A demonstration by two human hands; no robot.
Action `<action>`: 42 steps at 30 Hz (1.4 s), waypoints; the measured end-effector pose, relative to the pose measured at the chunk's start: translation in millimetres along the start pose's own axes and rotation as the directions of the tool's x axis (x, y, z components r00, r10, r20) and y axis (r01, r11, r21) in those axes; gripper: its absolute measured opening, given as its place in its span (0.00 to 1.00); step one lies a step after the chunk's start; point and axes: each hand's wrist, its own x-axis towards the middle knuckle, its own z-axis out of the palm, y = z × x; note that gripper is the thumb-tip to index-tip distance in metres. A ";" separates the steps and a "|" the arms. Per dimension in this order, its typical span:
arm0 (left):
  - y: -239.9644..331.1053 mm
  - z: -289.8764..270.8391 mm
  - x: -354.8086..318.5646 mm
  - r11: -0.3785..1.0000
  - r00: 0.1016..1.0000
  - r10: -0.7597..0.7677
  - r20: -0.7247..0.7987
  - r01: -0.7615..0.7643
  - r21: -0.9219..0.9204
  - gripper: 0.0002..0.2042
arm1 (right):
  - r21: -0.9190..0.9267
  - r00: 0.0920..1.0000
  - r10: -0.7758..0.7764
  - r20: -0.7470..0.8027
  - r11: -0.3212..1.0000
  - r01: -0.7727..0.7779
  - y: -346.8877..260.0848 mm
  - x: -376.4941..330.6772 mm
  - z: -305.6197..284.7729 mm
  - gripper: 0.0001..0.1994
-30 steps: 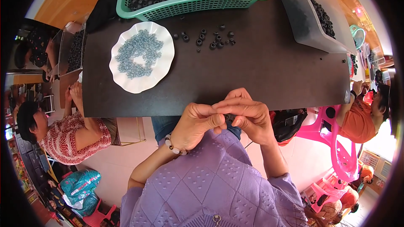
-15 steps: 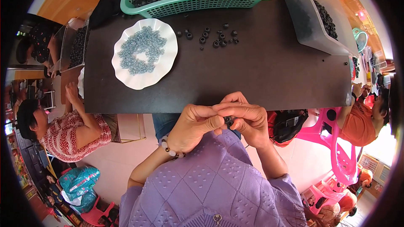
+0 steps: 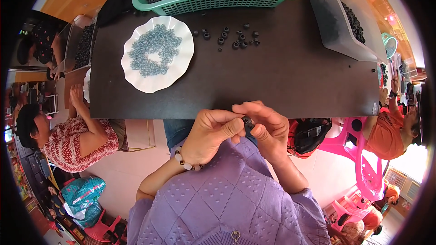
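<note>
Above my lap, just at the table's front edge, both my hands are together around a small black round part [image 3: 248,124]. My left hand [image 3: 210,137] pinches it between thumb and fingertips. The thumb of my right hand [image 3: 272,132] presses against its other side, with the upper fingers raised over it; my fingers partly hide the part. On the dark table [image 3: 290,81] stands a white scalloped plate [image 3: 175,73] of small clear bluish pieces. Several loose black round parts [image 3: 235,45] with holes lie right of the plate.
A green basket [image 3: 218,2] full of black round parts stands at the far edge. A translucent bin [image 3: 359,50] with similar parts is at far right. People sit at left [image 3: 81,140] and right [image 3: 390,131]; a pink chair [image 3: 352,140] stands right of me.
My right fingers have lifted and spread a little from the black part, so more of it shows. My left hand stays nearly in place. The person at right has raised an arm.
</note>
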 end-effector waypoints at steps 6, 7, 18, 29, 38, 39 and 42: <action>0.5 0.8 -0.5 0.987 0.994 -0.111 -0.011 0.109 -0.118 0.11 | -0.707 0.875 -0.460 0.148 0.570 0.419 -0.7 0.4 -20.4 0.14; 0.1 0.9 -0.2 0.987 0.994 -0.111 -0.012 0.109 -0.120 0.11 | -0.707 0.876 -0.458 0.148 0.571 0.418 -0.7 0.1 -18.9 0.14; -3.3 -0.8 2.0 0.998 0.998 -0.060 0.007 0.060 -0.028 0.10 | -0.829 0.829 -0.546 0.119 0.404 0.386 0.0 -1.9 -14.7 0.14; -6.1 -1.0 2.4 0.998 0.998 -0.058 -0.003 0.058 0.008 0.10 | -0.873 0.802 -0.571 0.175 0.286 0.394 -0.1 -5.8 -19.1 0.14; -4.0 -0.4 2.8 0.993 0.995 -0.096 0.000 0.096 0.065 0.11 | -0.676 0.850 -0.518 0.093 0.594 0.436 15.4 -7.7 -27.1 0.13; -2.8 -0.1 2.8 0.992 0.995 -0.099 -0.002 0.099 0.079 0.11 | -0.639 0.860 -0.500 0.098 0.631 0.440 15.9 -8.1 -27.6 0.13; -1.4 -0.4 2.5 0.990 0.996 -0.090 0.007 0.089 0.108 0.11 | -0.641 0.857 -0.504 0.104 0.625 0.446 15.9 -8.2 -27.1 0.13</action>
